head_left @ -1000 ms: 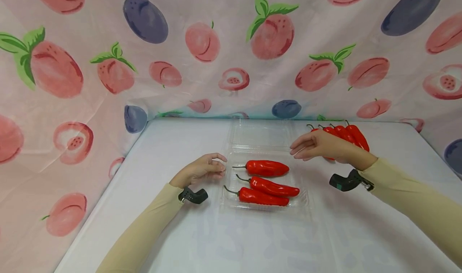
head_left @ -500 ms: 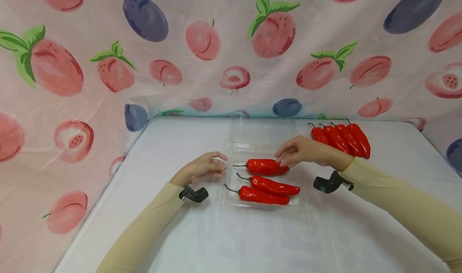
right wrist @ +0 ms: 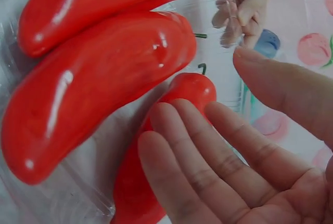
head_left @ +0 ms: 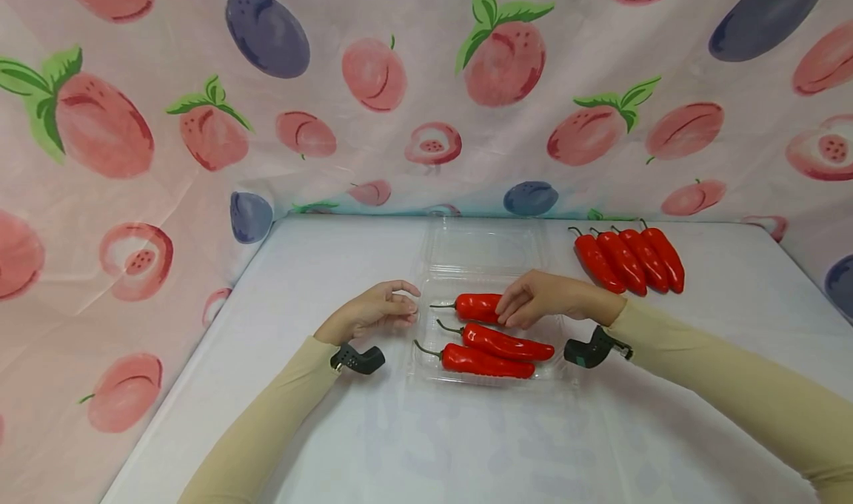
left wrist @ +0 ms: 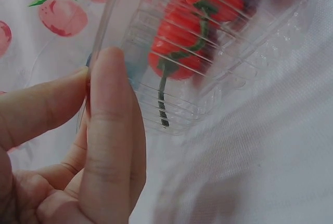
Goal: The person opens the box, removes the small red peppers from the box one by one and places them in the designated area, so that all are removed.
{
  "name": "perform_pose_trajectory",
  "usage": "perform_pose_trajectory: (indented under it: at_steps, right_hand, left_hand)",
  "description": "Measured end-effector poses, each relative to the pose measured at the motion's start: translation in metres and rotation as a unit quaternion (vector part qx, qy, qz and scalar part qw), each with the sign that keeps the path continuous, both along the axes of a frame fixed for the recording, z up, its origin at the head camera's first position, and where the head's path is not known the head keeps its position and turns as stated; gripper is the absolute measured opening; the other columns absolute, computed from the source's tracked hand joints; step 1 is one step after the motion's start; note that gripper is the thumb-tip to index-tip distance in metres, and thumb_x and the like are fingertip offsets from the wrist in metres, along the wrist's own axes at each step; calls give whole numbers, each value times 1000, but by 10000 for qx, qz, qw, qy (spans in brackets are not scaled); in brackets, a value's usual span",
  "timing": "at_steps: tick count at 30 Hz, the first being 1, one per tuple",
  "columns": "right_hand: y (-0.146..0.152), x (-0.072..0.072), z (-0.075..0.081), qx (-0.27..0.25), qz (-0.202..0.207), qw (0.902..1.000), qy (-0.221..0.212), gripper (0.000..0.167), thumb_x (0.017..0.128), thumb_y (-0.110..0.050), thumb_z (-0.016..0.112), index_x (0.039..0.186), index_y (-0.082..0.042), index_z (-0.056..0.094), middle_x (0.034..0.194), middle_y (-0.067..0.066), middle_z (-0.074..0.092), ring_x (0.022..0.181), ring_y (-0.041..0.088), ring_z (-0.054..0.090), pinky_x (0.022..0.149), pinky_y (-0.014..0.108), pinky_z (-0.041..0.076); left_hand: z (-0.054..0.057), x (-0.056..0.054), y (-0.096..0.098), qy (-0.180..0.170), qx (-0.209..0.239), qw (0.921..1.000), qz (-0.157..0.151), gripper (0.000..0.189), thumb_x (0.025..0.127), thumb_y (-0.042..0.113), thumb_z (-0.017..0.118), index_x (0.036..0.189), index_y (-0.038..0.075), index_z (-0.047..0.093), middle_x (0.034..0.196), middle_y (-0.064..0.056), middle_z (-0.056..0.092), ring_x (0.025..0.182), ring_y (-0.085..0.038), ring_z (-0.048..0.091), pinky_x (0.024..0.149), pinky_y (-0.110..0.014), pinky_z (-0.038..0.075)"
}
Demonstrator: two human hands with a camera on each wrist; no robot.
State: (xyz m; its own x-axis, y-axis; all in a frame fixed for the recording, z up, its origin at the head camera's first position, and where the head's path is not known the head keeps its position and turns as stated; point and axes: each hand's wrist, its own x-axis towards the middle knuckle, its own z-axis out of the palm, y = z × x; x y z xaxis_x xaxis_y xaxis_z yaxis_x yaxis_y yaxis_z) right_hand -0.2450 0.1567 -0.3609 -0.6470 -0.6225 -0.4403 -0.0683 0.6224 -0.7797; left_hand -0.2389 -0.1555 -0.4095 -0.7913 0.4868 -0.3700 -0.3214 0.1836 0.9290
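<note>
**Right hand (head_left: 549, 297) over the far red chilli pepper (head_left: 476, 307), left hand (head_left: 373, 310) on the clamshell box (head_left: 560, 374)**

The right hand's fingers are nearly straight and its thumb stands apart, with nothing gripped. Its fingertips lie over the right-hand half of the far chilli pepper; whether they press on it cannot be told. That pepper lies along the box's back edge, its stem pointing to the left edge. The left hand pinches the clear plastic wall at the box's left edge between its fingertips.

Closer to the box's front edge lie the middle chilli pepper (head_left: 506, 343) and the front chilli pepper (head_left: 486, 360), side by side, stems also leftward. The clear lid (head_left: 486, 249) lies folded back towards the worktop (head_left: 333, 430)'s back edge. Near the worktop's back right corner, four loose chilli peppers (head_left: 622, 258) sit in a slanted row, stems to the back. Behind hangs a fruit-print cloth (head_left: 200, 45). Each wrist wears a black camera mount (head_left: 589, 348).
</note>
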Motion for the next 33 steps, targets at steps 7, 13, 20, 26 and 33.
perform_pose_trajectory:
  at_steps: [7,13,20,26,33]
  right_hand:
    - [-4,1,-6,219,65,9997,-44,32,84,-10,68,113,3,64,106,16,69,92,18,67,82,35,58]
    - [-6,1,-9,355,32,9993,-61,31,83,-8,68,112,3,64,105,15,70,91,17,67,82,35,58]
    - [-10,0,-13,648,98,9978,19,30,82,-8,70,111,1,65,103,14,70,89,16,67,82,34,58]
    - [-14,0,-13,778,61,9969,15,29,82,-6,70,109,1,66,99,12,71,85,14,67,82,34,58]
    - [-13,-1,-13,674,133,9976,21,28,82,-4,69,108,2,67,98,12,71,86,14,65,83,35,57]
  left_hand:
    - [0,0,0,7,53,10000,-21,37,92,-3,51,126,-7,38,78,4,62,70,-5,62,66,-17,56]
    - [0,0,0,5,261,9996,-98,34,92,-4,51,123,-7,38,76,5,61,69,-5,62,66,-17,56]
    - [0,0,0,-30,199,9998,-54,37,92,-4,51,126,-8,37,76,4,61,68,-5,62,65,-16,56]
    - [0,0,0,17,122,9999,-60,32,92,-4,51,122,-4,40,77,5,61,70,-4,62,66,-17,56]
    - [0,-1,0,33,180,9998,-86,33,92,-4,51,123,-6,40,76,5,61,69,-4,62,66,-17,56]
